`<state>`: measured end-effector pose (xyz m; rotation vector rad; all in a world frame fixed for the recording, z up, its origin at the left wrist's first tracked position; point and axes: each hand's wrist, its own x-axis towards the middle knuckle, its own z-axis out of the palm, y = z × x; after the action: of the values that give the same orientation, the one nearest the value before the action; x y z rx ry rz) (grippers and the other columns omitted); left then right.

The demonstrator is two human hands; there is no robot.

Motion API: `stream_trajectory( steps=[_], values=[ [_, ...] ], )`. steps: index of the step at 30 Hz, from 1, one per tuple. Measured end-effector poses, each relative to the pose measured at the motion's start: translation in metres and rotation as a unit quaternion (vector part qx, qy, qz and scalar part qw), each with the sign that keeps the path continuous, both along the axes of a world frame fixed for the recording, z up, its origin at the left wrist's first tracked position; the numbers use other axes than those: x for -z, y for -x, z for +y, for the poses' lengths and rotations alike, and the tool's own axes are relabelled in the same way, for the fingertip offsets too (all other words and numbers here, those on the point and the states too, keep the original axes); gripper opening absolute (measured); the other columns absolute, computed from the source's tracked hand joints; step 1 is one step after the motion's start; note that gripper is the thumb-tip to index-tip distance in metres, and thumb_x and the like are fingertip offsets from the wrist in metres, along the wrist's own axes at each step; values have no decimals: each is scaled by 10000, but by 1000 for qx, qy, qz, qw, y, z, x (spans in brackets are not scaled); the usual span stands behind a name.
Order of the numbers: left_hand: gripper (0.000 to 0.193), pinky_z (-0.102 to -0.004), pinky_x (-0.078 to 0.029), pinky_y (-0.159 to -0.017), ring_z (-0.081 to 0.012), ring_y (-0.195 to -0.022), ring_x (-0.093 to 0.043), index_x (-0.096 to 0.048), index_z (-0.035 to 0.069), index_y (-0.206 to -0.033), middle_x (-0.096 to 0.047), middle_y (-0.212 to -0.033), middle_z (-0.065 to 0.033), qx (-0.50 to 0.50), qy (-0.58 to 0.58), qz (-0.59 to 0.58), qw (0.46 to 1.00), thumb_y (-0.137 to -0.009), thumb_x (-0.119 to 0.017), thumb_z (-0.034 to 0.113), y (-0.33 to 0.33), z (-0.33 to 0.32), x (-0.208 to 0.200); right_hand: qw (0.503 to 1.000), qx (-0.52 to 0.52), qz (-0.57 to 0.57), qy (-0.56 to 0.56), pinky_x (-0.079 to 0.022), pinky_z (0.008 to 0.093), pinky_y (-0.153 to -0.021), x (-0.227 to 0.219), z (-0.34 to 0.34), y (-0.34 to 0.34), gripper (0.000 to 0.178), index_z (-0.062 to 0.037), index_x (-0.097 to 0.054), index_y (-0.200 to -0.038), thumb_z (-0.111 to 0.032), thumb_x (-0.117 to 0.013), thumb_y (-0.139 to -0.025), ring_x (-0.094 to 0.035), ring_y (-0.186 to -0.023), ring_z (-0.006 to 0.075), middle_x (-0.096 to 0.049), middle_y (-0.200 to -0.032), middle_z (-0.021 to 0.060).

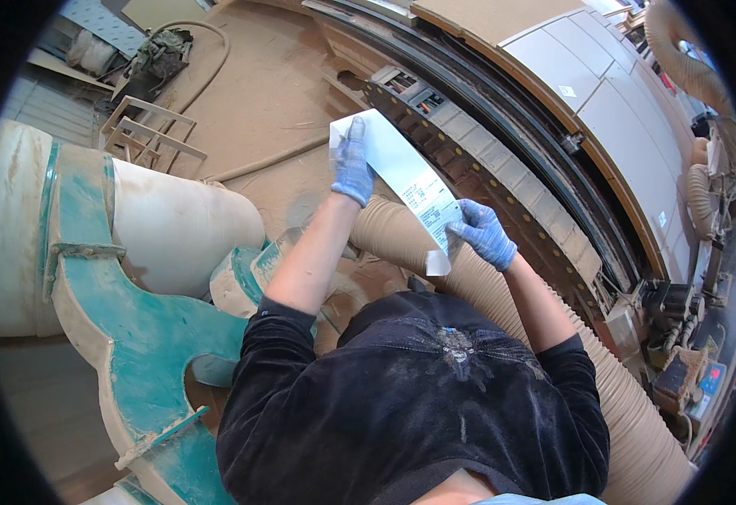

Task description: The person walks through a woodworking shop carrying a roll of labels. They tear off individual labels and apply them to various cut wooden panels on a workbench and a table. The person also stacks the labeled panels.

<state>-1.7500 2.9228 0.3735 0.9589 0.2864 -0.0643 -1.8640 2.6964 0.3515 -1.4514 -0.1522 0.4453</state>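
Observation:
A long white strip of labels [397,160] is stretched at a slant between my two hands, with printing toward its lower end. My left hand [353,168], in a blue-grey knit glove, grips the upper left end with the thumb lying on top. At the lower right end, my gloved right hand [486,236] pinches the strip's edge beside the printed part. A short tail of the strip curls down below that hand. The fingers behind the strip are hidden.
On my left stands a dusty green and white dust collector [157,328]. A thick ribbed hose [553,328] runs close by my right side. Beyond it lie a cable chain [502,160] and a machine bed with white panels [603,101]. A wooden frame [153,130] and a thin hose [275,157] lie on the dusty floor.

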Motion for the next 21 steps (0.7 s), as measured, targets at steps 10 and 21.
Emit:
stream_trajectory(
  steps=[10,21],
  values=[
    [219,-273,-524,-684,-123,-780,-610,-578,60,-1008,-624,-885,-27,179,-99,-31,978,-857,-590,218,43,-40,4,998,39,-34,33,-459,265,-838,-13,-38,18,341,18,-545,-1119,-92,-628,-807,-561,-904,107,-619,-984,60],
    [190,-230,-514,-600,-89,-731,-607,-587,82,-1020,-626,-850,-4,143,-49,-62,987,-858,-593,179,-12,-82,0,997,65,-6,48,-462,277,-847,-19,-117,10,389,18,-538,-1136,-144,-649,-801,-568,-919,120,-614,-995,63]
  ],
)
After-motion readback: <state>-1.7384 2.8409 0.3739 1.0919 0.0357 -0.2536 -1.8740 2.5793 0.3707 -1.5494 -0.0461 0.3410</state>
